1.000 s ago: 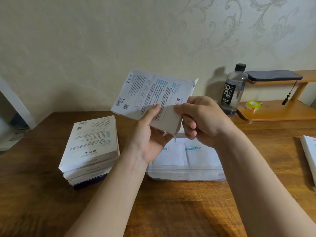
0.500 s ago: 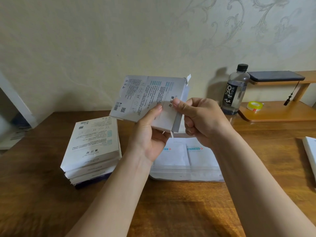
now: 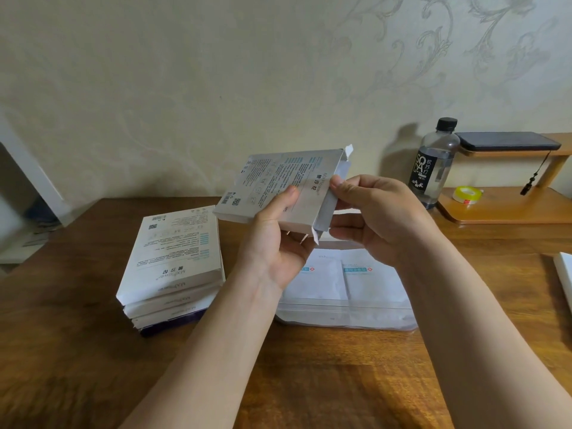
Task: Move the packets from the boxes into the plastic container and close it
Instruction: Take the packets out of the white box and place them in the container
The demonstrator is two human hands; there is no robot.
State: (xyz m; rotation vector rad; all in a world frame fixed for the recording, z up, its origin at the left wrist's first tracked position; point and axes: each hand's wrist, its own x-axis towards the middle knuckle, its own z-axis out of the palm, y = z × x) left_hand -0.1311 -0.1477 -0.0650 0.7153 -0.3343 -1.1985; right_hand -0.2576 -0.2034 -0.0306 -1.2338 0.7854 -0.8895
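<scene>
Between stacked boxes [image 3: 171,267] and bottle [image 3: 432,164], both hands' box [image 3: 278,187].

Bottle [image 3: 433,162], black label: big white "SODA" running vertically, Chinese characters beside it. Held box [image 3: 278,187]: barcode, QR code, "MXPower"-like brand by Chinese title, fine print too small. Top box of stack [image 3: 173,252]: same brand, QR code, upside down. Packets [image 3: 343,280] in container: teal strip, red mark, unreadable.
</scene>
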